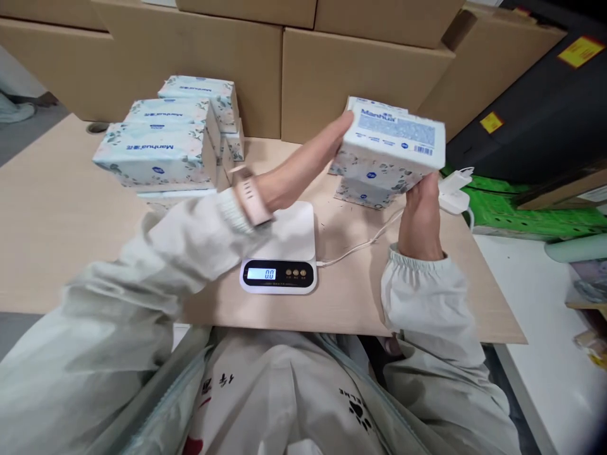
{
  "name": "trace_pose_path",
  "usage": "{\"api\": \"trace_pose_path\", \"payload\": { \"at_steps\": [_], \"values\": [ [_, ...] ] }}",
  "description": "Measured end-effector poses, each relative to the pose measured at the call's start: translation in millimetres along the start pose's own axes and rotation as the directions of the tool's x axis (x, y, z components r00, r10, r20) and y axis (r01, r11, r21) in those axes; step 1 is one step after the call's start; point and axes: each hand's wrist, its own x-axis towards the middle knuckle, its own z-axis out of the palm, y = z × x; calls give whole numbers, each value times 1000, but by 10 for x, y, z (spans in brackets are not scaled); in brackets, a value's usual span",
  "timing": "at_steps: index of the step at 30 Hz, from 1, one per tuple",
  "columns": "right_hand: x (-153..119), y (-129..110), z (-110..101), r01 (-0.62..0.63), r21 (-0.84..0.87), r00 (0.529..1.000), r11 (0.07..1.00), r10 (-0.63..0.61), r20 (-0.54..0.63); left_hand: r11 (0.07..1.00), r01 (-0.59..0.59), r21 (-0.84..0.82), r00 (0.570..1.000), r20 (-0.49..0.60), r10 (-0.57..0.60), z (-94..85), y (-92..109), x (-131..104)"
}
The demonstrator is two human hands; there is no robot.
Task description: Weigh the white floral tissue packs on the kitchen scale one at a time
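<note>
A floral tissue pack [396, 136] is held between both hands at the right of the table, over other packs [363, 193]. My left hand [332, 136] presses its left end, with the fingers mostly hidden behind it. My right hand [423, 196] grips its lower right corner from below. A white scale [279, 275] with a lit display reading 0.0 lies in front of me, its plate partly under my left forearm. Several similar packs [154, 155] are stacked at the left.
Large cardboard boxes [351, 82] line the back of the table [61, 253]. A white cable [360, 245] runs from the scale to a power strip [454, 193] at the right. Green boxes [531, 212] stand beyond the right edge.
</note>
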Motion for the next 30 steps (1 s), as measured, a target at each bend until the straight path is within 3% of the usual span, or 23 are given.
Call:
{"api": "trace_pose_path", "payload": {
  "at_steps": [1,2,5,7,9,12,14,16,18,21,25,30],
  "values": [
    [-120,-120,72,24,-8,999,1000,-23,38,999,-35,18,999,35,34,-49,97,-296],
    [-245,-227,151,35,-10,994,999,-34,103,998,-53,45,999,-1,53,-110,159,-597],
    [-614,-443,410,12,26,939,1000,-20,345,982,65,178,985,-171,-34,-289,148,-1409],
    [-819,-486,559,-37,45,882,998,11,471,967,165,195,959,-260,-111,-352,48,-1791],
    [-966,-457,659,-86,54,840,995,43,541,954,233,187,937,-305,-169,-363,-63,-2023],
    [-1086,-326,699,-112,37,817,993,71,573,937,290,195,918,-335,-214,-356,-206,-2154],
    [-1125,-215,667,-110,0,848,994,94,522,933,301,196,910,-351,-219,-380,-306,-2165],
    [-1149,-117,615,-102,-24,926,994,104,362,951,252,180,908,-383,-169,-432,-434,-2159],
    [-1160,-57,571,-96,-14,986,995,97,133,980,119,159,912,-408,-45,-494,-586,-2155],
    [-1153,-55,555,-104,30,989,994,107,-102,993,-50,105,919,-384,86,-562,-772,-2167],
    [-1119,-122,593,-151,6,974,988,150,-167,998,-48,47,938,-341,61,-592,-818,-2197],
    [-1095,-143,618,-115,26,979,993,117,-168,999,-54,4,946,-320,52,-581,-778,-2201]
  ]
}}
